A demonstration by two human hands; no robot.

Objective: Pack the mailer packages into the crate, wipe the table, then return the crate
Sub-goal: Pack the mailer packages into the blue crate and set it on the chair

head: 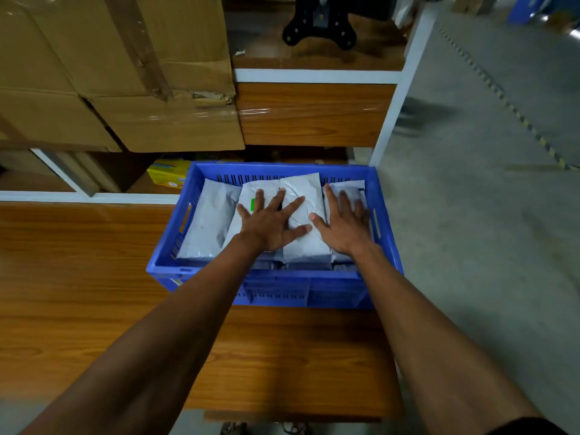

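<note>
Packing looks done; both hands flat on mailers in crate.

Blue crate (384, 215) sits on desk (78, 277) at approx 12 o'clock from the person, far right corner, tight against the shelf unit behind. Grey mailers (208, 221) lie side by side in the crate, top layer w/ more showing underneath at the near edge; none seen loose on the desk, so pack step prob. complete. Wipe not begun as far as shown: no cloth visible; crate return also left. Left hand (270, 221) is spread wide, fingers straight, palm pressing the middle mailers, grasping nothing. Right hand (343, 222) lies flat at 1 o'clock on the right-most mailers, fingers straight, also holding nothing. Both arms reach fwd, nearly straight, thumbs almost meeting.
</note>
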